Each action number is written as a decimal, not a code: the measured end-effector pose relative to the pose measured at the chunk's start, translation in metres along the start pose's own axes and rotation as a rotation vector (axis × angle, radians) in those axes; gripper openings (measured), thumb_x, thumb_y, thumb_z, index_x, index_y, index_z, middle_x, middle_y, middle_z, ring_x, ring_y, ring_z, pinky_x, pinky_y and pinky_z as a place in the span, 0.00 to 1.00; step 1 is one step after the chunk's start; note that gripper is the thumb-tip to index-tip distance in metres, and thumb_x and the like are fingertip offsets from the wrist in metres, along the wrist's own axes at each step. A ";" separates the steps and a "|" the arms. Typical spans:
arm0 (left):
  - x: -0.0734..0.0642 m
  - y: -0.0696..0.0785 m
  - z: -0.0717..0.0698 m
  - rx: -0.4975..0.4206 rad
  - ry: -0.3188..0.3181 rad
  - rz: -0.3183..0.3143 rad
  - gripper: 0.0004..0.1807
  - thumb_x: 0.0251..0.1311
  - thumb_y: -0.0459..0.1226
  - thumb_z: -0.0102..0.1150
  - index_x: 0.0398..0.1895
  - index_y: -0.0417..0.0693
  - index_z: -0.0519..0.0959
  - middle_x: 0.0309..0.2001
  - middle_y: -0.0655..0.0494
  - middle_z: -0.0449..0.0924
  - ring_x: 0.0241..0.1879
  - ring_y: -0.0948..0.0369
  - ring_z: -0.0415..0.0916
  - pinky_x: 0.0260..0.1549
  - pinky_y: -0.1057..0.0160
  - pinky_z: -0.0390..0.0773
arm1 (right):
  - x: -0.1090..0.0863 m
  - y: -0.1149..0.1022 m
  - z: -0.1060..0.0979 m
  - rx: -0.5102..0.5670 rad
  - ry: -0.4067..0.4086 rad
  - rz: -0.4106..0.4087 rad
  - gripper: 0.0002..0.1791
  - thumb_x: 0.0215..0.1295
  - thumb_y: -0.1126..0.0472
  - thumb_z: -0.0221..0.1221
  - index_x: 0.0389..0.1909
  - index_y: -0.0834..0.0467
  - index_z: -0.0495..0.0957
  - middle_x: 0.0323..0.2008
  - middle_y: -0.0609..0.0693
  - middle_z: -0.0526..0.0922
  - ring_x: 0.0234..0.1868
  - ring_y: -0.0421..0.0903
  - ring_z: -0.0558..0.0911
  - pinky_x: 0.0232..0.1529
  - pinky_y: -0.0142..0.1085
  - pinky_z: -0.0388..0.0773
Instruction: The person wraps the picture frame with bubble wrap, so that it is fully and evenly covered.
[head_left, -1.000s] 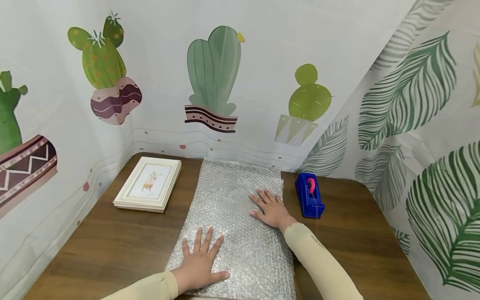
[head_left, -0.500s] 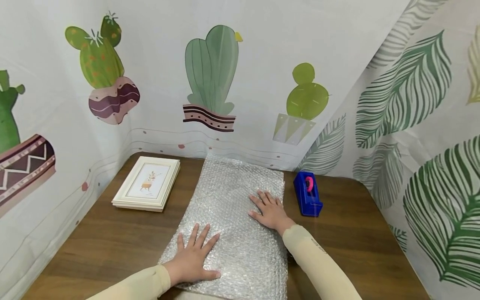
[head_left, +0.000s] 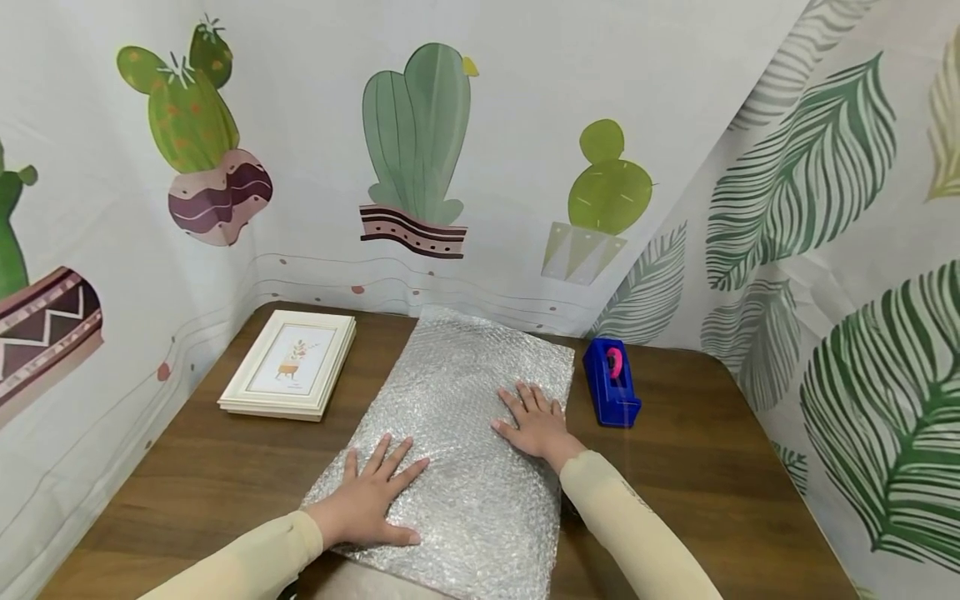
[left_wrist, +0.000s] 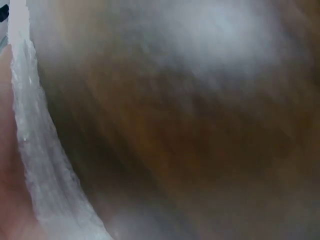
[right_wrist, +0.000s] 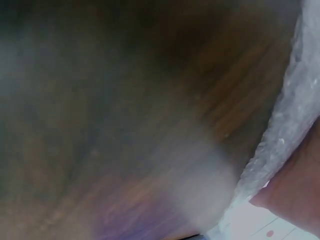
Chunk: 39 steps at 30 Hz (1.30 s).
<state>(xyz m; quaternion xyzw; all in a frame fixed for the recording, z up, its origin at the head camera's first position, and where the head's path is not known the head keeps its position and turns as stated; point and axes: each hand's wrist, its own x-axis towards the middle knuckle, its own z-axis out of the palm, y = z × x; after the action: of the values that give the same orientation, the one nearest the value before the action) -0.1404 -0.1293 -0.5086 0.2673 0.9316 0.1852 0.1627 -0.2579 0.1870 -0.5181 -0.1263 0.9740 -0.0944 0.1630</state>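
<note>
A long sheet of clear bubble wrap (head_left: 465, 358) lies slanted across the wooden table, its far end leaning right. My left hand (head_left: 367, 496) rests flat on its near left part, fingers spread. Farther up, near the right edge, my right hand (head_left: 536, 421) lies on the sheet with fingers spread too. In the left wrist view a strip of the bubble wrap (left_wrist: 47, 165) runs beside the left hand (left_wrist: 12, 190). The right wrist view shows the bubble wrap's edge (right_wrist: 280, 135) next to part of the right hand (right_wrist: 295, 185).
White picture frames (head_left: 288, 367), stacked, lie at the back left of the wooden table (head_left: 202, 475). A blue tape dispenser (head_left: 611, 383) with a pink core stands at the back right. Patterned cloth (head_left: 510, 100) hangs behind the table.
Both hands have stayed flat on the bubble wrap. The sheet has turned clockwise, its near end shifting left with my left hand and its far end shifting right.
</note>
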 end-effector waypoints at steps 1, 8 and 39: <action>0.000 -0.002 -0.002 -0.001 0.000 0.011 0.57 0.54 0.69 0.65 0.82 0.57 0.55 0.84 0.41 0.42 0.81 0.31 0.36 0.64 0.13 0.38 | -0.001 -0.001 0.000 0.005 0.004 0.006 0.40 0.77 0.32 0.42 0.83 0.42 0.46 0.85 0.54 0.41 0.85 0.60 0.40 0.80 0.68 0.41; -0.002 -0.014 -0.008 -0.005 -0.019 0.062 0.56 0.54 0.69 0.65 0.82 0.58 0.55 0.84 0.41 0.43 0.82 0.32 0.36 0.64 0.13 0.37 | -0.012 -0.009 -0.001 -0.018 -0.005 0.016 0.41 0.77 0.31 0.41 0.83 0.44 0.46 0.84 0.57 0.42 0.84 0.63 0.43 0.78 0.70 0.46; -0.023 -0.004 0.011 -0.052 0.077 -0.121 0.57 0.56 0.68 0.64 0.81 0.51 0.55 0.83 0.38 0.44 0.81 0.30 0.37 0.61 0.11 0.37 | 0.000 0.032 -0.019 -0.014 -0.015 -0.064 0.46 0.72 0.32 0.50 0.83 0.50 0.49 0.84 0.61 0.44 0.83 0.66 0.45 0.76 0.72 0.50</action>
<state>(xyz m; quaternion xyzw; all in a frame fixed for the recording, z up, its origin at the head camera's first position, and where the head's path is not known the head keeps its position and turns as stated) -0.1191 -0.1428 -0.5150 0.1989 0.9465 0.2093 0.1444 -0.2710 0.2203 -0.5078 -0.1592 0.9688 -0.0918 0.1661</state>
